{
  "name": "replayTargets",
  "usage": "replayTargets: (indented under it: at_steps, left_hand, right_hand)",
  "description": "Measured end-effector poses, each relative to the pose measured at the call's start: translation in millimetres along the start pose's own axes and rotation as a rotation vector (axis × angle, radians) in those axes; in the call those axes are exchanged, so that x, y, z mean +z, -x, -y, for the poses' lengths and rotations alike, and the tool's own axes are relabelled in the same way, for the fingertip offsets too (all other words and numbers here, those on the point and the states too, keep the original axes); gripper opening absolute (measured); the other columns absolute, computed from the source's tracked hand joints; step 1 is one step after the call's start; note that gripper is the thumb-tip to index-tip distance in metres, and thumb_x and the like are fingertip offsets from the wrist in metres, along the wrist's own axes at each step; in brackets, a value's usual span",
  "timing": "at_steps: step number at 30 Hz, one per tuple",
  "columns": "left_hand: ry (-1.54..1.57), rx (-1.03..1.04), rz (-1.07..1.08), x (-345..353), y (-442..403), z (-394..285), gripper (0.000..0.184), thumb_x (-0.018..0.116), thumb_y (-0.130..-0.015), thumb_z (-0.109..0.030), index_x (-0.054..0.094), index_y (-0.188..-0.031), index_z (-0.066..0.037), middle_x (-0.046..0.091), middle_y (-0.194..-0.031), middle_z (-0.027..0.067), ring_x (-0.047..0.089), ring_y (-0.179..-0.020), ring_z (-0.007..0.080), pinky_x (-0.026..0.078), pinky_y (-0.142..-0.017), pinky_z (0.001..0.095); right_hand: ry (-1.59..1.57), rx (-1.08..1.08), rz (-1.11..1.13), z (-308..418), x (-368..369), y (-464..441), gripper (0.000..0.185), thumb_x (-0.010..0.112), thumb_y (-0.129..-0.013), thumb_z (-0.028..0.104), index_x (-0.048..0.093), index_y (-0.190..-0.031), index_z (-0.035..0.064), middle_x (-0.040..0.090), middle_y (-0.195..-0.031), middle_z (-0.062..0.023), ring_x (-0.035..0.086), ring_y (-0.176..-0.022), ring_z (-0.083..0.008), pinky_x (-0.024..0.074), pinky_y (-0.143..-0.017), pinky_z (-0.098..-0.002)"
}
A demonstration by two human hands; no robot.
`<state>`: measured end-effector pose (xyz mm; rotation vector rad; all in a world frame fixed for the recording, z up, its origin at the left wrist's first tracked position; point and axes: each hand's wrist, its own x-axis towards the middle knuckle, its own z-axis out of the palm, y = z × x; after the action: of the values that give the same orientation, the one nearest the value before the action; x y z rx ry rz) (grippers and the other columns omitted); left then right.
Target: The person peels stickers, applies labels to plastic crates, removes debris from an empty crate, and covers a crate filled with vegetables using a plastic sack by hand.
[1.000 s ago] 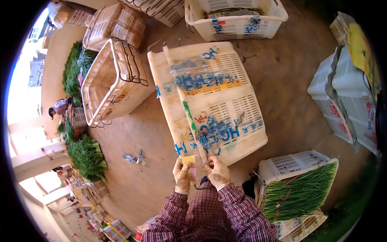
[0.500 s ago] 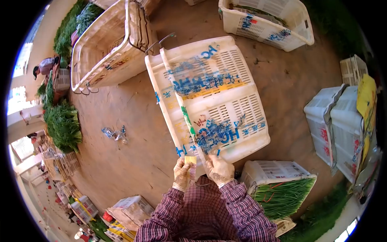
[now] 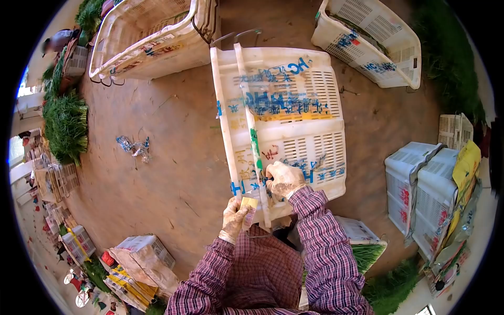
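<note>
Two nested white plastic crates with blue, green and red markings stand tipped on their side in front of me. My gloved left hand pinches a small yellow and pink label beside the near end of the crate rims. My gloved right hand is closed against the crate's side near the rim, over the blue lettering. Whatever its fingers grip is too small to make out.
Stacked crates stand upper left, another crate upper right. Wrapped crates are at right. Green vegetables lie left, by a person. Crumpled plastic lies on the floor.
My right hand has moved up from the near end of the rim onto the crate's side. My left hand still holds the label, now tilted. The view has shifted.
</note>
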<state>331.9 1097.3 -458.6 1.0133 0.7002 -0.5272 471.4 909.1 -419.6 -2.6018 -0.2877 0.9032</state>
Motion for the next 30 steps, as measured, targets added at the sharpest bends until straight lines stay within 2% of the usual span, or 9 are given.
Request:
replayTargets:
  at_steps: [3,5,9,13,14,17,23,26,30]
  left_hand:
    - [0.073,0.002,-0.038,5.9,-1.1,0.3,0.022,0.065,-0.088,-0.007,0.061,-0.109,-0.004,0.063,-0.102,0.0013,0.058,-0.09,0.0104,0.048,-0.084,0.0269]
    - [0.008,0.006,-0.043,4.8,-2.4,0.4,0.02,0.065,-0.087,-0.008,0.062,-0.107,-0.004,0.063,-0.1,0.0006,0.058,-0.09,0.0104,0.048,-0.084,0.0268]
    - [-0.077,0.033,-0.045,10.2,-3.4,-11.4,0.013,0.067,-0.087,-0.008,0.065,-0.099,-0.003,0.059,-0.098,-0.0012,0.058,-0.091,0.011,0.048,-0.084,0.0274]
    - [-0.026,0.002,-0.05,-5.6,-4.1,10.3,0.011,0.067,-0.087,-0.005,0.065,-0.096,0.0,0.054,-0.102,-0.0014,0.056,-0.095,0.0119,0.047,-0.087,0.0282]
    - [-0.114,0.049,-0.063,-4.3,-4.0,12.2,0.012,0.066,-0.087,-0.005,0.065,-0.097,0.001,0.052,-0.105,-0.0012,0.056,-0.098,0.0121,0.046,-0.088,0.0283]
    - [-0.128,0.115,-0.108,6.0,-3.5,8.6,0.009,0.066,-0.086,-0.002,0.066,-0.093,0.004,0.047,-0.105,0.0007,0.056,-0.09,0.012,0.049,-0.078,0.0252]
    - [-0.15,0.08,-0.103,0.9,2.8,8.5,0.017,0.064,-0.087,0.0,0.064,-0.103,0.006,0.049,-0.114,0.0018,0.056,-0.101,0.0125,0.05,-0.087,0.0257]
    - [0.025,-0.032,-0.087,-1.1,12.5,5.3,0.028,0.068,-0.088,-0.005,0.063,-0.114,0.002,0.048,-0.134,0.0017,0.055,-0.11,0.0128,0.046,-0.096,0.0292]
    - [0.057,-0.011,-0.101,-15.2,10.6,28.2,0.026,0.068,-0.088,-0.006,0.064,-0.113,0.001,0.049,-0.132,0.0013,0.056,-0.108,0.013,0.047,-0.095,0.0294]
  right_hand:
    - [-0.002,0.05,0.073,1.5,9.9,5.5,0.02,0.067,-0.078,0.024,0.061,-0.092,0.011,0.063,-0.091,-0.0093,0.064,-0.087,-0.0299,0.053,-0.074,-0.0406]
    - [-0.068,0.055,-0.14,2.5,23.6,23.7,0.014,0.063,-0.079,0.018,0.062,-0.09,0.0087,0.064,-0.091,-0.0122,0.066,-0.08,-0.0336,0.0539,-0.069,-0.0446]
    - [-0.08,0.099,-0.248,5.3,35.9,31.1,0.016,0.068,-0.077,0.021,0.061,-0.088,0.012,0.061,-0.086,-0.0096,0.064,-0.076,-0.0307,0.0526,-0.066,-0.0432]
    - [-0.199,-0.026,-0.231,-4.5,30.0,30.8,0.018,0.069,-0.079,0.024,0.063,-0.091,0.0117,0.062,-0.099,-0.0081,0.065,-0.085,-0.0289,0.053,-0.069,-0.0407]
    - [-0.179,0.024,-0.1,-1.6,19.5,32.3,0.023,0.068,-0.083,0.029,0.063,-0.097,0.0121,0.062,-0.104,-0.0073,0.065,-0.09,-0.0296,0.0526,-0.073,-0.0406]
    - [-0.218,0.195,0.022,0.7,14.4,34.9,0.026,0.065,-0.086,0.033,0.062,-0.103,0.0128,0.062,-0.105,-0.0069,0.065,-0.091,-0.0306,0.0515,-0.078,-0.0417]
    - [-0.267,0.128,-0.03,-11.9,29.3,32.3,0.029,0.064,-0.088,0.037,0.061,-0.107,0.0151,0.064,-0.105,-0.0072,0.065,-0.092,-0.0293,0.0518,-0.076,-0.0419]
    - [-0.263,0.149,-0.031,-7.9,25.9,29.7,0.028,0.064,-0.088,0.038,0.065,-0.102,0.0138,0.064,-0.104,-0.0064,0.064,-0.095,-0.0278,0.0516,-0.079,-0.0403]
    - [-0.267,0.167,0.08,-7.2,16.1,24.2,0.027,0.063,-0.089,0.039,0.066,-0.101,0.0149,0.064,-0.103,-0.0058,0.064,-0.095,-0.0278,0.0506,-0.082,-0.0404]
